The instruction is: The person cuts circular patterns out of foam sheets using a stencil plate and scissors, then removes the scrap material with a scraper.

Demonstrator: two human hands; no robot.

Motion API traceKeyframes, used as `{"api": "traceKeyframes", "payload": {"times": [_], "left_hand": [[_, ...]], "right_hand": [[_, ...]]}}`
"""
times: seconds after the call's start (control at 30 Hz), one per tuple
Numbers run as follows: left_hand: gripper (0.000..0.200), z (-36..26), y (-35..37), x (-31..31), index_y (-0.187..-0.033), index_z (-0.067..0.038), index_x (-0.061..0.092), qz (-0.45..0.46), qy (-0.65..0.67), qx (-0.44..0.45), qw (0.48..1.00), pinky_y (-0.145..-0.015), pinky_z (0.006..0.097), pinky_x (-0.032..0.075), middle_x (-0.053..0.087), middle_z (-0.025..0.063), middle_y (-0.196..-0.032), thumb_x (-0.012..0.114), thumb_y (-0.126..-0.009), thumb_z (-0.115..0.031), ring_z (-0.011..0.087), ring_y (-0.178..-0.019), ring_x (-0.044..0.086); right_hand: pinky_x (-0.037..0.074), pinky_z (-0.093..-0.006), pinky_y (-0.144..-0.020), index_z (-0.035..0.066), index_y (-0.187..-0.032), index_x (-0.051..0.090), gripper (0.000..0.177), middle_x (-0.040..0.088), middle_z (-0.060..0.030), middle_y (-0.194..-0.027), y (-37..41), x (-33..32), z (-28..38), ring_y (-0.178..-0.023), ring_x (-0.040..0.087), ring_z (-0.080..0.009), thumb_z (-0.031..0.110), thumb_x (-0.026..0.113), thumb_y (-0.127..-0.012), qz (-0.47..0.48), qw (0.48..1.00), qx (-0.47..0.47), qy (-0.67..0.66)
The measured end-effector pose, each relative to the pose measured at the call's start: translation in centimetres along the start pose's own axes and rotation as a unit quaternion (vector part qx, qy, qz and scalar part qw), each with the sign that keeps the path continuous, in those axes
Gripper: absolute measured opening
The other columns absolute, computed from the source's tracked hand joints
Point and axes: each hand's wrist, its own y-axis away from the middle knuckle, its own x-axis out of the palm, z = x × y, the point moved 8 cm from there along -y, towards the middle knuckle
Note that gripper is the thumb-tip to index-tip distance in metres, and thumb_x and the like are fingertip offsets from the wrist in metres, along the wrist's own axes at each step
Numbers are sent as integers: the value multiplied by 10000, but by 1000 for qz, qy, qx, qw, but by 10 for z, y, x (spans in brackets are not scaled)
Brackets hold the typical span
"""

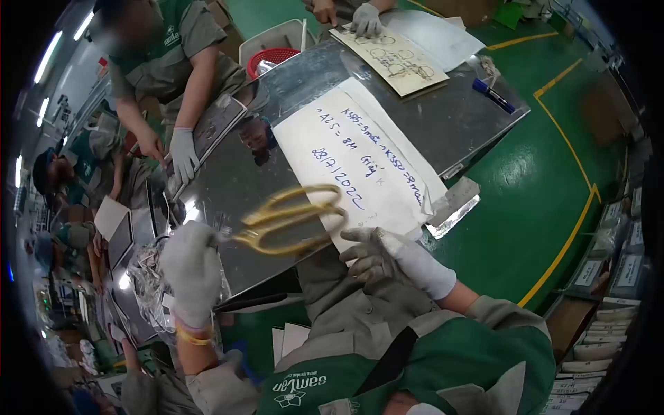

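My left hand, in a white glove and blurred, is closed at the blade end of gold-handled scissors. Two long handle loops point right, smeared by motion above the table and the edge of a white paper packet with blue handwriting. Also gloved, my right hand is just right of the loops, at the packet's near edge. Its fingers are apart and slightly bent, with nothing seen in them; whether a fingertip touches a loop cannot be made out. Crumpled clear plastic lies beyond my left hand.
A dark metal table carries the packet, a blue marker and a board with drawn ovals under a co-worker's hands. Another co-worker leans in at the left. Behind is a red basket; boxes line the right.
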Motion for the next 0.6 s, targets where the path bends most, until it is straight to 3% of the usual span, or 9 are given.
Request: {"api": "traceKeyframes", "payload": {"times": [0.03,0.07,0.13,0.23,0.33,0.4,0.47,0.5,0.6], "left_hand": [[130,-33,1,26,-891,-79,608,-19,33,84,996,-654,402,469,593,99,-810,570,-769,-50,318,-744,579],[93,-65,-2,50,-823,-109,586,19,56,126,990,-604,386,456,551,71,-750,598,-734,-82,276,-689,557],[76,-112,2,96,-756,-131,553,-4,74,223,972,-560,365,435,508,46,-702,600,-700,-114,231,-649,537],[70,-147,4,127,-726,-144,538,-35,138,284,948,-550,357,432,493,33,-691,591,-682,-134,216,-642,531],[62,-155,6,147,-710,-149,530,-49,156,292,942,-550,360,427,491,28,-694,587,-686,-151,219,-648,525],[116,-152,10,159,-819,-117,589,-45,171,249,952,-659,377,482,564,56,-818,644,-727,-163,256,-784,589],[191,-149,7,159,-921,-95,634,-95,212,179,956,-747,391,506,602,81,-923,677,-746,-159,282,-896,619],[511,-138,10,166,-1211,-72,585,-85,209,114,968,-923,450,472,554,183,-1204,746,-740,-189,384,-1151,537],[804,-113,17,170,-1398,-80,437,-89,281,-103,950,-1036,501,384,394,277,-1391,795,-704,-273,457,-1309,363]], "right_hand": [[509,-325,-861,-1,-1384,413,573,566,-143,-1208,10,-4,-4,-993,595,-182,430,423,-1006,-3,1000,11,-26],[519,-316,-829,21,-1393,409,571,568,-134,-1187,21,-8,-10,-957,600,-172,443,419,-1007,-6,998,22,-52],[529,-298,-769,44,-1394,410,563,571,-119,-1163,43,-19,-16,-901,600,-159,452,427,-1006,-45,993,43,-102],[501,-236,-649,49,-1329,457,504,575,-92,-1111,80,-40,-27,-781,558,-121,429,466,-997,-134,972,72,-178],[462,-207,-604,50,-1313,457,525,569,-84,-1058,93,-49,-31,-725,531,-92,383,576,-927,-49,988,73,-127],[437,-188,-580,52,-1314,449,601,564,-79,-1016,94,-45,-27,-691,515,-72,329,692,-838,-25,984,133,-113],[430,-188,-581,52,-1326,441,680,569,-72,-990,89,-41,-13,-693,511,-69,296,750,-771,58,993,87,-51],[429,-188,-598,25,-1360,417,754,570,-46,-921,84,-50,-7,-697,502,-60,242,775,-733,19,998,58,0],[418,-175,-604,-20,-1387,389,797,555,-3,-841,87,-57,55,-682,492,-54,198,771,-722,-103,973,-99,181]]}}
